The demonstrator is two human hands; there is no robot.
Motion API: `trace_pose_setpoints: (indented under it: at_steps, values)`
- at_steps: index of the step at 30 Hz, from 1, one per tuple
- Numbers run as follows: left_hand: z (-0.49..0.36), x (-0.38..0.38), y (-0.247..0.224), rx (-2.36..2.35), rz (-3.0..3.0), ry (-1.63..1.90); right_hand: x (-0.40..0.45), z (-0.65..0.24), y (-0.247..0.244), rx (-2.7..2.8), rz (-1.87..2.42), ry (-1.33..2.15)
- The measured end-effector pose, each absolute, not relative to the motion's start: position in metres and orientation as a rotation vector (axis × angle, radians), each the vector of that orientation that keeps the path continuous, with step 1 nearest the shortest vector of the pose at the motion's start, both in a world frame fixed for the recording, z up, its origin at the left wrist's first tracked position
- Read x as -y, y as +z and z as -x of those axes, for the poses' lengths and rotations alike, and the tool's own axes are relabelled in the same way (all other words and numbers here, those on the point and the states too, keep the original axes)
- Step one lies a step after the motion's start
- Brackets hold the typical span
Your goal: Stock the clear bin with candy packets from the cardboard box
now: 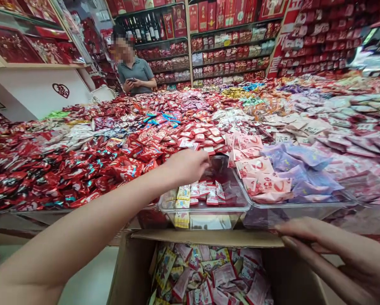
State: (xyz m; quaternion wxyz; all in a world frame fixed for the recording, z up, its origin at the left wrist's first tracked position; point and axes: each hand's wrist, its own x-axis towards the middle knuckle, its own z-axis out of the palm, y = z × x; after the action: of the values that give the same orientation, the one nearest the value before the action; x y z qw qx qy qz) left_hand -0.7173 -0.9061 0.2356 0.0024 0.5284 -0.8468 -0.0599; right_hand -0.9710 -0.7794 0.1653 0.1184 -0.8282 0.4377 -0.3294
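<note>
My left hand (188,168) is closed above the back of a clear plastic tray (205,209), knuckles upward. Its fingertips are turned away, so what they hold, if anything, is hidden. In the tray lie a few small red-and-white packets (212,195) and yellow packets (182,198) at the front. My right hand (339,256) pinches the right end of a cardboard box flap (209,238) between thumb and fingers. Below the flap, the open cardboard box (291,275) holds many pink and yellow wrapped sweets (209,275).
Red wrapped sweets (113,173) are heaped left of the tray. Pink packets (262,178) and purple packets (304,169) fill the tray to the right. A person (135,72) stands behind the display with a phone. Stocked shelves (228,55) line the back wall.
</note>
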Motion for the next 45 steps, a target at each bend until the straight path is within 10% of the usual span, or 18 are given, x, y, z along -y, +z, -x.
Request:
trace_pose_setpoints:
  at_steps: [7,15,45]
  values:
    - [0.644,0.794,0.189,2.290,-0.644,0.167,0.877,0.862,0.220,-1.196,2.783,-0.269]
    - [0.636,0.765,0.099,2.586,-0.805,0.053,0.948,0.757,0.156,-0.843,2.851,0.688]
    - [0.642,0.773,0.088,2.374,-0.825,0.069,0.982,0.767,0.155,-0.851,2.983,0.361]
